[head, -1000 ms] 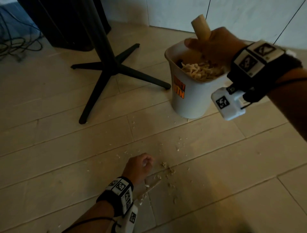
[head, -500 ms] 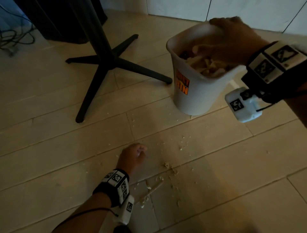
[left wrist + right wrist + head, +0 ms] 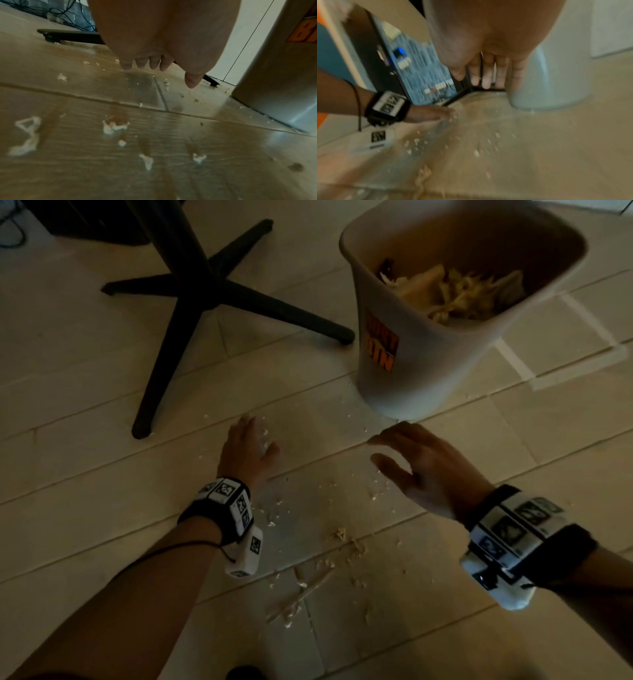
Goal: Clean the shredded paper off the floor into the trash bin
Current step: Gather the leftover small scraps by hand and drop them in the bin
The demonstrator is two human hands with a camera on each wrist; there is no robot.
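Small bits of shredded paper (image 3: pixel 340 534) (image 3: pixel 113 126) (image 3: pixel 476 152) lie scattered on the pale floor between my two hands. The white trash bin (image 3: pixel 424 361) (image 3: pixel 278 75) (image 3: pixel 556 81) with an orange label stands just beyond them, holding a heap of shredded paper (image 3: pixel 459 292). My left hand (image 3: pixel 248 451) (image 3: pixel 154 63) (image 3: pixel 429 114) lies low over the floor with straight fingers and holds nothing. My right hand (image 3: pixel 414 460) (image 3: pixel 489 75) hovers open, fingers spread, right in front of the bin's base.
A black table base (image 3: pixel 191 285) with spreading legs stands to the left of the bin; one foot (image 3: pixel 140 429) is close to my left hand. Cables (image 3: pixel 68 17) and a dark computer case (image 3: pixel 412 67) lie further back. A white wall (image 3: pixel 247 37) runs behind.
My right hand left the bin's mouth and came down open to the floor in front of the bin. My left hand uncurled and slid forward towards the bin.
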